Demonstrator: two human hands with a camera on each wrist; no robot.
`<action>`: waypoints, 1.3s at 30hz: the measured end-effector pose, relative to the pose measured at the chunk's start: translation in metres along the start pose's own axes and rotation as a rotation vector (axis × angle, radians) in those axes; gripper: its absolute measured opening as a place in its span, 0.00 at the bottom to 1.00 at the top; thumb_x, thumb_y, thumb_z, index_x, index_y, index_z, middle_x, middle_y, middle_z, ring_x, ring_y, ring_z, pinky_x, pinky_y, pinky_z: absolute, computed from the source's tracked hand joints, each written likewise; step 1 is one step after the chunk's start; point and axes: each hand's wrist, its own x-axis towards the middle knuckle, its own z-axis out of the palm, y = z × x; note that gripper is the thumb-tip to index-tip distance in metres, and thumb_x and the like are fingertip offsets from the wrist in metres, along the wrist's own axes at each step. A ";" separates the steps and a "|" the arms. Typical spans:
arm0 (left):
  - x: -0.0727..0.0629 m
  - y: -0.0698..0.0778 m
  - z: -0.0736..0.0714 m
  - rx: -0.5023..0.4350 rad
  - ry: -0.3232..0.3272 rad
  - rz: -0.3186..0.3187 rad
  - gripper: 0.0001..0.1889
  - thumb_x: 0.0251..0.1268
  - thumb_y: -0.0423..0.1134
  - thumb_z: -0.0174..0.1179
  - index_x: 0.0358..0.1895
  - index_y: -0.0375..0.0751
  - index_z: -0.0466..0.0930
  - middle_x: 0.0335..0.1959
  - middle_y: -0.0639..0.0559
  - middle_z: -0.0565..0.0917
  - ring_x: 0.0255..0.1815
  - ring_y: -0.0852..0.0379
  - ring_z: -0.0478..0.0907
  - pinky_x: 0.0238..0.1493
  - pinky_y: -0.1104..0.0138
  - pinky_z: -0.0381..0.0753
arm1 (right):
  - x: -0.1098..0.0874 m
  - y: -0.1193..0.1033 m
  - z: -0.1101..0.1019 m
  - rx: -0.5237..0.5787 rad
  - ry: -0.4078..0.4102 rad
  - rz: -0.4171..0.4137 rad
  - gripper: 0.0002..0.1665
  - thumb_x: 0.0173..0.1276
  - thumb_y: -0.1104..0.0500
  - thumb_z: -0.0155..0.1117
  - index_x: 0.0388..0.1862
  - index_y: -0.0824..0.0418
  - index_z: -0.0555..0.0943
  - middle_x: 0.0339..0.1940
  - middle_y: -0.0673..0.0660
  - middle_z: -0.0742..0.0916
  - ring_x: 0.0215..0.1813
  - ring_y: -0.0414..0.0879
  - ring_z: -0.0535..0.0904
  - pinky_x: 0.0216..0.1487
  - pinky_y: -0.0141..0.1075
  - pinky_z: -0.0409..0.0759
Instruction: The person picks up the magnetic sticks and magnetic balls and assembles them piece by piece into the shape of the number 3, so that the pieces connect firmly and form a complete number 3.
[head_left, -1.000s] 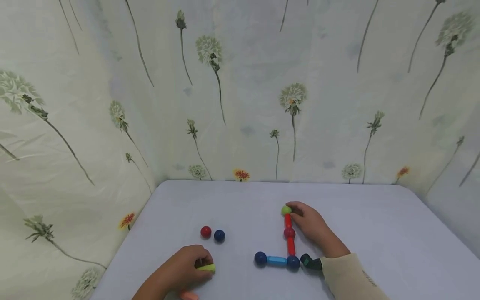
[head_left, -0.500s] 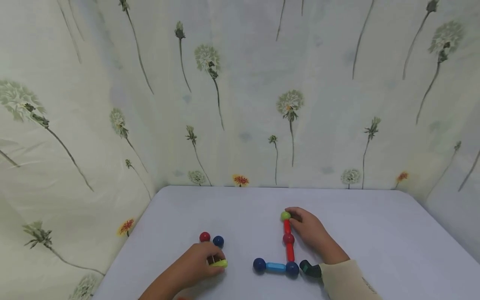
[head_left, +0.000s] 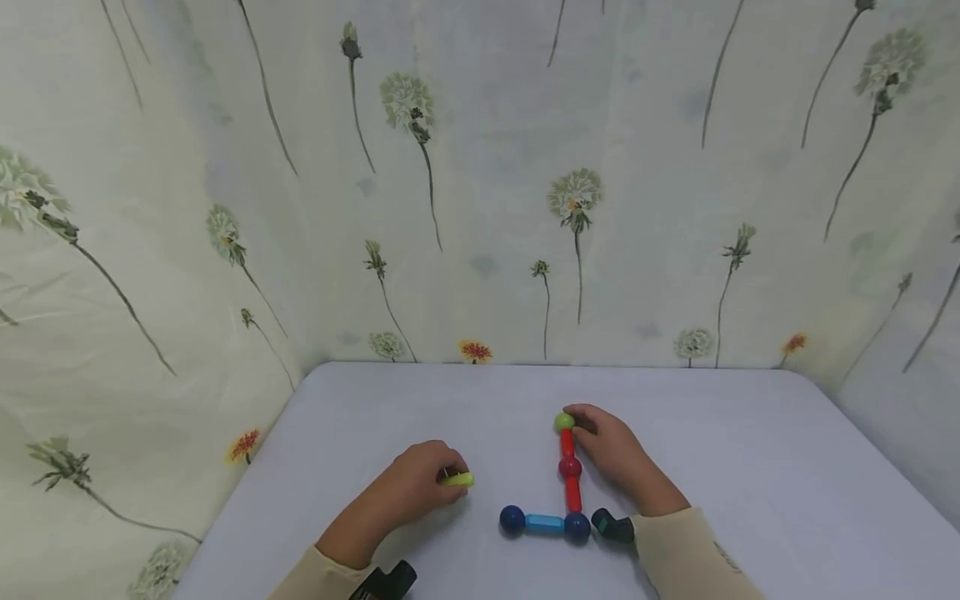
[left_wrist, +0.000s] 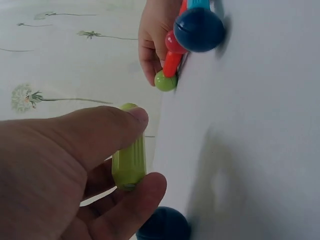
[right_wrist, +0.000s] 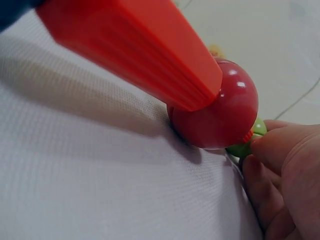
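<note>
My left hand (head_left: 412, 487) holds a short yellow-green rod (left_wrist: 129, 160) between thumb and fingers, raised over the table. To its right lies an L-shaped chain of balls and rods. A green ball (head_left: 564, 422) tops the chain, followed by a red rod (head_left: 567, 443), a red ball (head_left: 570, 467) and a second red rod (head_left: 573, 495). At the corner is a dark blue ball (head_left: 577, 527), joined by a light blue rod (head_left: 544, 524) to another dark blue ball (head_left: 512, 521). My right hand (head_left: 611, 454) grips the green ball at the far end.
A separate dark blue ball (left_wrist: 164, 225) shows below the left fingers in the left wrist view; the left hand hides it in the head view. The white table (head_left: 712, 433) ends at a flowered curtain (head_left: 480, 167). Black wrist cameras (head_left: 611, 527) sit at both sleeves.
My left hand has carried the yellow-green rod forward and right, and now covers the loose red and blue balls in the head view. The right hand stays at the green ball.
</note>
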 end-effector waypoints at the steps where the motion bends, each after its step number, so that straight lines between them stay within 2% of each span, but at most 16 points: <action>1: 0.003 0.001 0.001 0.020 0.000 -0.004 0.10 0.64 0.44 0.75 0.45 0.50 0.89 0.36 0.64 0.81 0.38 0.65 0.76 0.40 0.66 0.77 | 0.000 0.000 0.000 -0.001 0.002 -0.004 0.25 0.80 0.57 0.60 0.74 0.51 0.75 0.73 0.57 0.81 0.78 0.60 0.71 0.73 0.60 0.70; 5: 0.013 0.004 0.005 0.058 -0.014 0.006 0.09 0.65 0.44 0.74 0.45 0.49 0.89 0.36 0.63 0.82 0.39 0.65 0.76 0.43 0.66 0.78 | -0.001 -0.001 -0.001 0.001 0.002 -0.020 0.25 0.80 0.58 0.60 0.73 0.52 0.76 0.72 0.57 0.81 0.77 0.60 0.72 0.73 0.60 0.71; 14: 0.028 0.011 0.009 0.036 -0.017 0.034 0.09 0.65 0.42 0.74 0.45 0.48 0.89 0.36 0.62 0.82 0.38 0.65 0.76 0.43 0.68 0.78 | -0.006 -0.006 -0.002 -0.002 -0.013 -0.005 0.25 0.80 0.58 0.60 0.74 0.52 0.75 0.73 0.58 0.81 0.77 0.61 0.72 0.73 0.60 0.70; 22: 0.049 0.023 0.015 0.040 -0.013 -0.011 0.09 0.65 0.43 0.74 0.46 0.48 0.90 0.36 0.61 0.83 0.40 0.62 0.76 0.44 0.69 0.79 | -0.003 -0.002 -0.001 0.009 -0.012 -0.043 0.26 0.79 0.58 0.60 0.74 0.53 0.75 0.72 0.58 0.81 0.77 0.60 0.73 0.74 0.60 0.69; 29: 0.066 0.034 0.013 0.049 -0.023 -0.010 0.09 0.66 0.43 0.73 0.46 0.48 0.89 0.36 0.59 0.84 0.40 0.61 0.77 0.44 0.67 0.79 | -0.003 -0.004 -0.001 0.011 -0.015 -0.005 0.26 0.79 0.57 0.61 0.73 0.51 0.75 0.72 0.57 0.82 0.77 0.60 0.72 0.74 0.60 0.70; 35: 0.077 0.034 0.013 0.023 -0.048 -0.065 0.09 0.66 0.43 0.73 0.46 0.49 0.89 0.37 0.58 0.83 0.39 0.59 0.77 0.43 0.66 0.79 | -0.003 -0.004 -0.002 0.004 -0.008 -0.003 0.25 0.79 0.57 0.60 0.74 0.51 0.75 0.72 0.58 0.81 0.77 0.60 0.72 0.74 0.60 0.70; 39: 0.084 0.031 0.013 0.005 -0.051 -0.075 0.08 0.67 0.42 0.72 0.46 0.48 0.89 0.36 0.57 0.83 0.39 0.58 0.77 0.43 0.65 0.79 | -0.003 -0.004 0.000 0.014 -0.007 -0.016 0.25 0.79 0.58 0.61 0.73 0.52 0.76 0.72 0.58 0.81 0.76 0.60 0.73 0.73 0.60 0.70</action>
